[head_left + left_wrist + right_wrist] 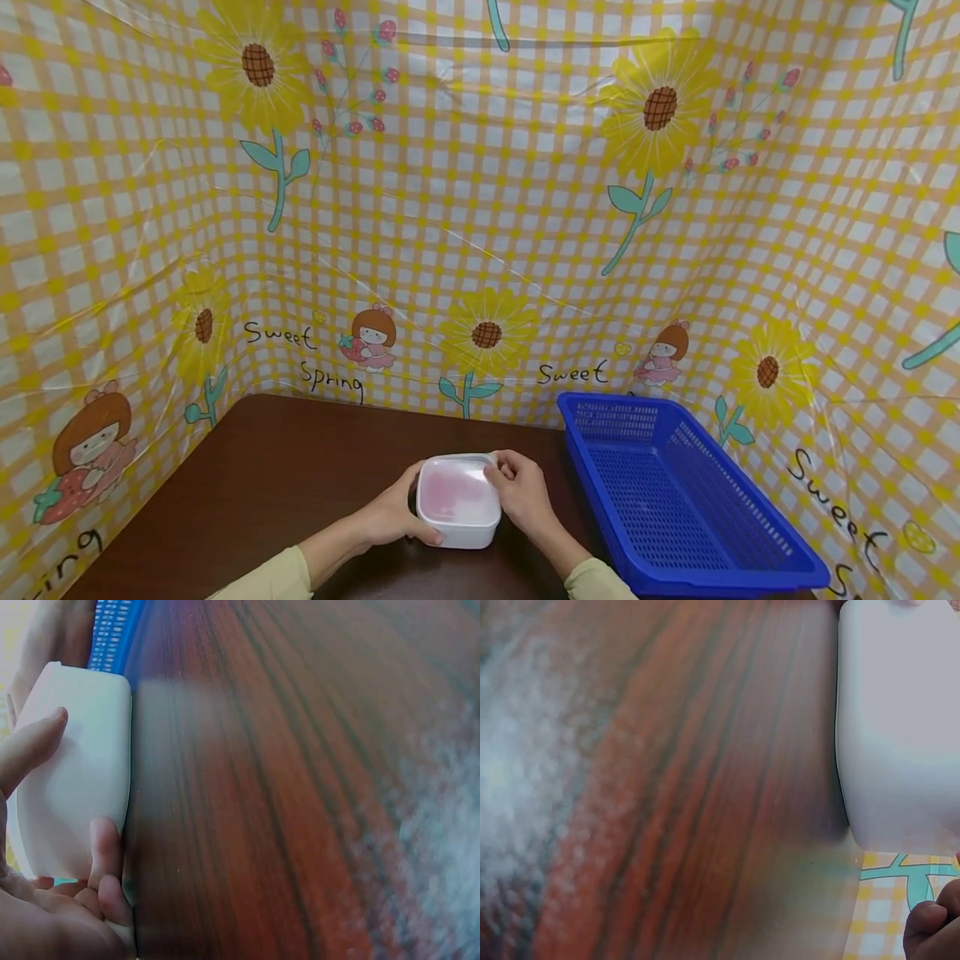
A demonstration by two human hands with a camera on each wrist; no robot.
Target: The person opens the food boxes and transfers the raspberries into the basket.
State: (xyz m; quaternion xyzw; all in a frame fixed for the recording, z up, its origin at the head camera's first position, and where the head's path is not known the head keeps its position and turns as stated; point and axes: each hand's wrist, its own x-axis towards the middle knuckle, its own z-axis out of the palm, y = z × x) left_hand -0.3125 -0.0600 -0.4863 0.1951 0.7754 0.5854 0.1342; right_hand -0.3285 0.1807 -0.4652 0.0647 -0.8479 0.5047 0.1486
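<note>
Container [468, 537], white and squarish with rounded corners, at six o'clock in the head view, low over a dark wooden tabletop [300, 467]. Lid [450, 493] on top, with pink showing through toward ten o'clock. Left hand [397, 510] at nine o'clock of the container, gripping firmly: thumb along the wall near seven, fingers wrapped round the nine o'clock side. Right hand [522, 493] at three, fingers curled, thumb and forefinger pinching the lid's edge near two o'clock. Cannot tell for sure whether touching the tabletop underneath or slightly raised. In the right wrist view, just the plain pale wall, with curled fingers at five o'clock.

Blue slotted basket [678, 508] farther out at three o'clock from the container, just beyond the right hand. Sunflower-printed check cloth [450, 183] all round from nine through twelve to three. Pale yellow sleeves [272, 575] at seven and five o'clock.
</note>
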